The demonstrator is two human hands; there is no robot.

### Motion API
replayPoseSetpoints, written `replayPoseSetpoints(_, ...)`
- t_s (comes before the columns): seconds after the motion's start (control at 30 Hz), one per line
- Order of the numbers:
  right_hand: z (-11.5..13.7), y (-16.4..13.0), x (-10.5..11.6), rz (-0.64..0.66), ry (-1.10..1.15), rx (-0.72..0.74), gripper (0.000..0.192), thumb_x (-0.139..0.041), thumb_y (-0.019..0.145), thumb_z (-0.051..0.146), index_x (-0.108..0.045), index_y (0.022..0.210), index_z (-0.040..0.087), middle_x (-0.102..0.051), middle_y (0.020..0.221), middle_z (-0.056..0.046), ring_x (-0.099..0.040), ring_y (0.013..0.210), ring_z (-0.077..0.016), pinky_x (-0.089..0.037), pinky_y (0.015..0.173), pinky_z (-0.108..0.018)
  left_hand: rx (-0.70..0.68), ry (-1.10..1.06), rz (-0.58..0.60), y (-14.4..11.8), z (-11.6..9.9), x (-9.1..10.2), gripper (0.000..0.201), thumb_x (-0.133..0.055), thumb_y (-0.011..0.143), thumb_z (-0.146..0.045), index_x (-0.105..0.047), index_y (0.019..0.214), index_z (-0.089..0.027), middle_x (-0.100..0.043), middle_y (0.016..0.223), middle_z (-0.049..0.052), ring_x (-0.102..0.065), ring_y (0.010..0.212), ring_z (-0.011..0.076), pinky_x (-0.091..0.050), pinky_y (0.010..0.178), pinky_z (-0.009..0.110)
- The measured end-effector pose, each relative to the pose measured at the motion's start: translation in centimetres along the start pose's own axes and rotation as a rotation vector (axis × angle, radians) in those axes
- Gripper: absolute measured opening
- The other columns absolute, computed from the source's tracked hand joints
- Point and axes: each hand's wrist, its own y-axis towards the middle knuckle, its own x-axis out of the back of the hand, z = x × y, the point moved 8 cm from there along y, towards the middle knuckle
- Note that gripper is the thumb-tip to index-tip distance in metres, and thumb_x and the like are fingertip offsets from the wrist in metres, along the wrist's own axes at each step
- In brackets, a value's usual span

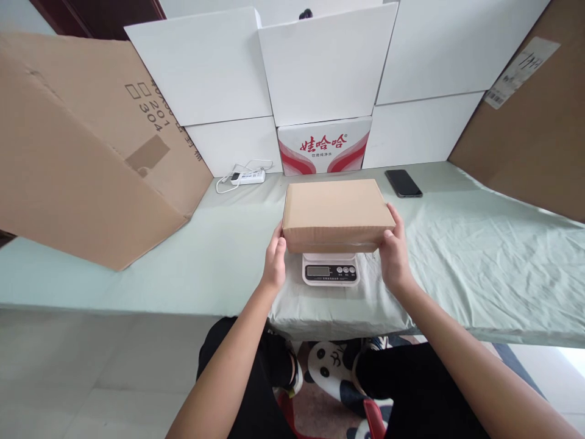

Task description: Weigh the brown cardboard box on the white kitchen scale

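A closed brown cardboard box (337, 206) is held level between my two hands, over a white digital kitchen scale (331, 281). My left hand (275, 261) grips the box's left side, thumb toward the front corner. On the opposite side, my right hand (393, 253) holds the right end with its thumb on the front corner. The box hides the scale's platform, so I cannot tell whether they touch. Below the box, the scale's display and several buttons face me; no digits are readable.
A black smartphone (403, 183) lies at the back right of the cloth-covered table (228, 256). A white power strip with a cable (248, 177) is at the back left. White boxes (329, 67) form a back wall; large cardboard sheets stand left (82, 146) and right (543, 134).
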Motion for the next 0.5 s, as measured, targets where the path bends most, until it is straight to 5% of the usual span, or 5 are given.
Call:
replayPoseSetpoints(0.27, -0.51, 0.16, -0.11, -0.019, 0.059, -0.066, 0.069, -0.052, 0.105, 0.054, -0.038, 0.173, 0.050, -0.041, 0.186, 0.009, -0.033, 0.178, -0.0324, -0.035, 0.144, -0.070, -0.026, 0.012, 0.023, 0.28, 0.11, -0.59, 0.073, -0.048, 0.107, -0.079, -0.065, 0.160, -0.033, -0.064, 0.171, 0.009, -0.046, 0.171, 0.0358, -0.037, 0.142, 0.054)
replayPoseSetpoints(0.5, 0.08, 0.59, -0.45, -0.036, 0.053, -0.070, 0.073, -0.054, 0.103, 0.058, -0.037, 0.173, 0.048, -0.040, 0.186, 0.004, -0.036, 0.176, -0.0353, -0.033, 0.143, -0.071, -0.023, 0.003, 0.014, 1.03, 0.04, -0.78, 0.075, -0.048, 0.107, -0.079, -0.060, 0.164, -0.033, -0.062, 0.173, 0.009, -0.050, 0.168, 0.0359, -0.043, 0.138, 0.053)
